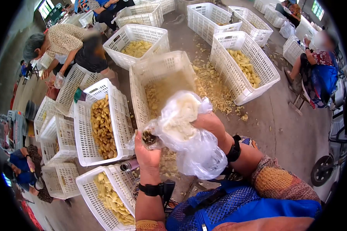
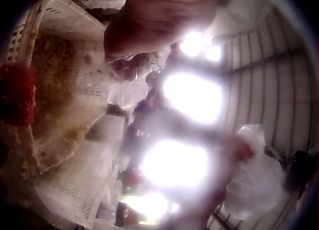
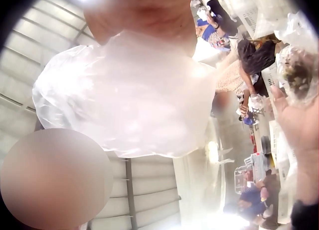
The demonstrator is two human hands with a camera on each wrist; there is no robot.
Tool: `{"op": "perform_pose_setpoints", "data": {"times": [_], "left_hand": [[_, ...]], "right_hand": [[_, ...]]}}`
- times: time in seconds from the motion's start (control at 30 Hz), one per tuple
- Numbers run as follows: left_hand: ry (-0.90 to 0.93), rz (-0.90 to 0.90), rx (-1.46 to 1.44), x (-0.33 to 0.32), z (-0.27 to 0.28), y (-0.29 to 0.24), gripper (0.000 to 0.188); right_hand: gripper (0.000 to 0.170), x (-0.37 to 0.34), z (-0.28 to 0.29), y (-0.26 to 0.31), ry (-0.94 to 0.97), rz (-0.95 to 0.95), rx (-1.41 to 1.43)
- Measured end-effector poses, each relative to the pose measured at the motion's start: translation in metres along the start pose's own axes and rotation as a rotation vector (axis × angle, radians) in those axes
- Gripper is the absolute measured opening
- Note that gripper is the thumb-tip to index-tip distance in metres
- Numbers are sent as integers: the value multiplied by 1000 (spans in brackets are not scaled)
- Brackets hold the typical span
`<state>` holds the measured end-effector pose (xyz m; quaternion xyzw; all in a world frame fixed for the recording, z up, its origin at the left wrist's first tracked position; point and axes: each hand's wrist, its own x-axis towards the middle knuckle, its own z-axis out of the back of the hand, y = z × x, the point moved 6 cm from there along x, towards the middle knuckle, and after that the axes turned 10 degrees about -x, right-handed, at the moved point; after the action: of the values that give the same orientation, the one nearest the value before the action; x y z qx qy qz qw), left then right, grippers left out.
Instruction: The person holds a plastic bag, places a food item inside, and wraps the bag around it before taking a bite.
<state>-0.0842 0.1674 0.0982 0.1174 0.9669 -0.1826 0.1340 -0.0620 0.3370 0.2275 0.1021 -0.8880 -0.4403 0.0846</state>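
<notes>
A large pale, bread-like piece (image 1: 183,115) lies in a clear plastic bag (image 1: 202,158) in the head view, and the right hand (image 1: 212,125) grips its right side. Beside it, the left hand (image 1: 147,154) holds a small clear bag with dark, crumbly contents (image 1: 149,137), thumb pointing up. In the right wrist view, the bag (image 3: 129,100) hangs across the middle below the right hand (image 3: 142,15), and the left hand (image 3: 299,125) is at the right edge under the dark contents (image 3: 299,76). Glare washes out much around the left hand (image 2: 159,23) in the left wrist view.
Behind the hands stands a crate (image 1: 137,86) with murky contents. Crates of peeled yellow pieces (image 1: 245,69) and brown pieces (image 1: 103,131) surround it. Peelings (image 1: 216,88) litter the floor. A bottle (image 1: 130,164) stands near the left wrist. Several people sit around.
</notes>
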Motion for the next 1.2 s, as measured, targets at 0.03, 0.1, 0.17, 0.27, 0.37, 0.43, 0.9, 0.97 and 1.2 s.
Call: {"op": "perform_pose_setpoints", "data": {"times": [0.03, 0.1, 0.17, 0.27, 0.37, 0.43, 0.9, 0.97, 1.2], "left_hand": [[-32, 0, -28, 1, 3, 0, 44], [-40, -13, 43, 3, 9, -2, 56], [-50, -20, 71, 4, 15, -5, 61], [-48, -16, 50, 5, 15, -4, 60], [-32, -13, 31, 2, 4, -5, 53], [-27, 14, -3, -1, 0, -3, 44], [-170, 39, -77, 1, 18, -4, 40], [-171, 76, -80, 3, 27, -2, 38], [-136, -13, -4, 0, 9, -4, 36]], "right_hand": [[32, 1, 0, 0, 0, 12, -6], [31, 2, 0, -2, -11, -45, 26], [31, 2, 1, -4, -10, -54, -15], [32, 1, 5, 3, 9, 156, -336], [34, -3, -7, 14, 25, 471, -695], [37, 0, -4, 11, 5, 380, -553], [40, -17, -43, 31, 478, 377, -350], [41, -27, -59, 37, 667, 452, -165], [24, -49, -86, 59, 860, 605, -97]]}}
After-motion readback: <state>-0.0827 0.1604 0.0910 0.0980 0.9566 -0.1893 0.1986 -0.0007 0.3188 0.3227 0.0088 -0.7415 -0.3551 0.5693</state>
